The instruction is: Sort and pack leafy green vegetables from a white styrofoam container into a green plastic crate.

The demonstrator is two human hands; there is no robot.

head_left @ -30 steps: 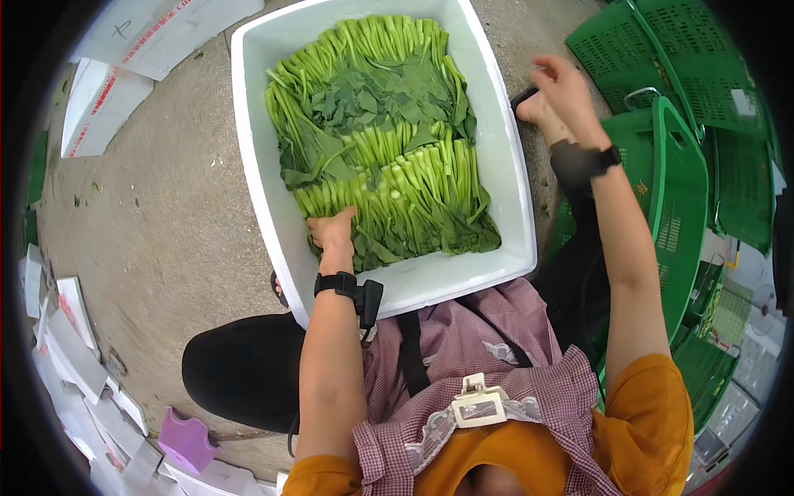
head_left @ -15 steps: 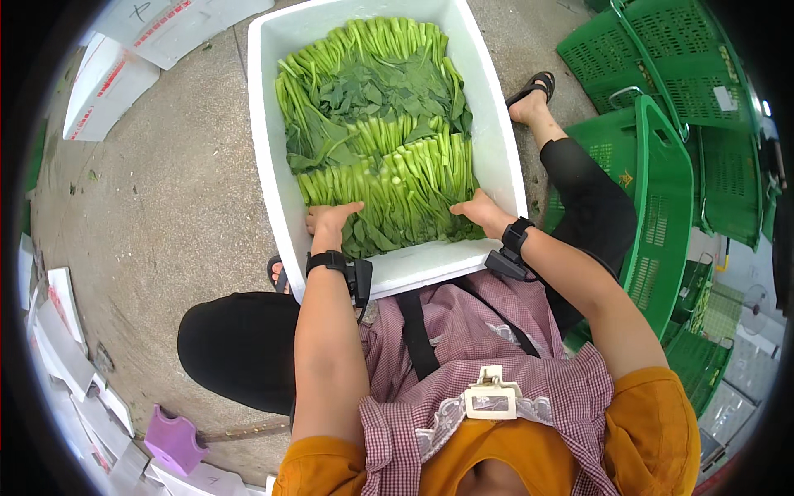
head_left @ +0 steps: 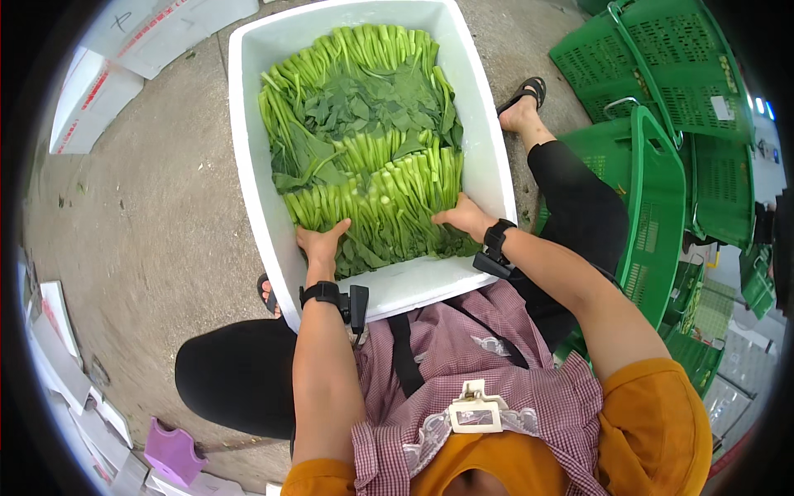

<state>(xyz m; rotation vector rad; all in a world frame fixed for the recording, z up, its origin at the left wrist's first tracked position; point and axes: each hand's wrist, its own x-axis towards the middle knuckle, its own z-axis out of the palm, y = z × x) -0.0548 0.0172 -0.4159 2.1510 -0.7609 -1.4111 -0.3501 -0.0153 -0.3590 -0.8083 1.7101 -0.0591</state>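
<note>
Head view: one white rectangular foam box [head_left: 416,281] contains leafy green-stemmed vegetables [head_left: 376,145]; overlapping stalks defeat counting. Two bare hands, left hand [head_left: 321,245] and right hand [head_left: 468,218], sit inside the box beside its opposite walls, thumbs spread wide; fingers partly hidden, grip cannot be told. Right of the box, green perforated plastic crates [head_left: 659,219] overlap, count unclear.

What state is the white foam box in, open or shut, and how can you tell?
Open. The box is uncovered: greens show inside it, and the left hand and right hand reach in.
</note>
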